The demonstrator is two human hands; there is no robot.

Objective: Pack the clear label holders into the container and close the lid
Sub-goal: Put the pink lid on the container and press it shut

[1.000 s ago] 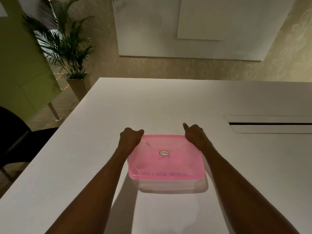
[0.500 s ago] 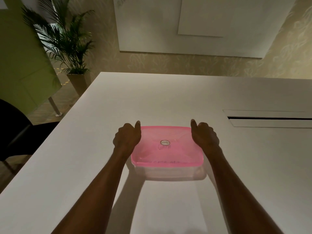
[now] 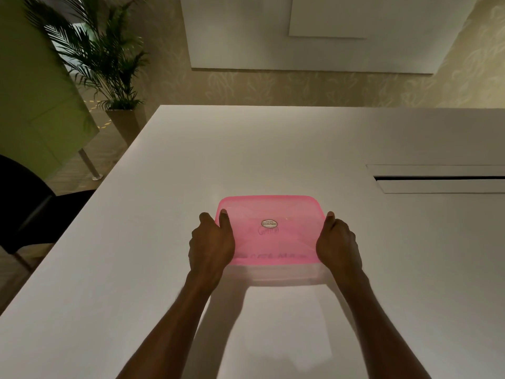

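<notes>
A clear plastic container [image 3: 284,273] stands on the white table [image 3: 136,269], covered by a translucent pink lid [image 3: 269,212] with a small oval sticker in its middle. My left hand [image 3: 210,246] grips the lid's left edge, thumb lying on top. On the right edge sits my right hand [image 3: 338,243], its thumb pointing along the rim. Faint shapes show through the pink plastic, but no label holder can be made out.
A long cable slot [image 3: 437,177] is cut into the table at the right. A dark chair [image 3: 24,203] stands off the left edge, with a potted palm [image 3: 109,64] and a green panel [image 3: 35,86] behind it.
Both hands have slid from the lid's far corners back along its sides toward the near corners. The container stays in place.
</notes>
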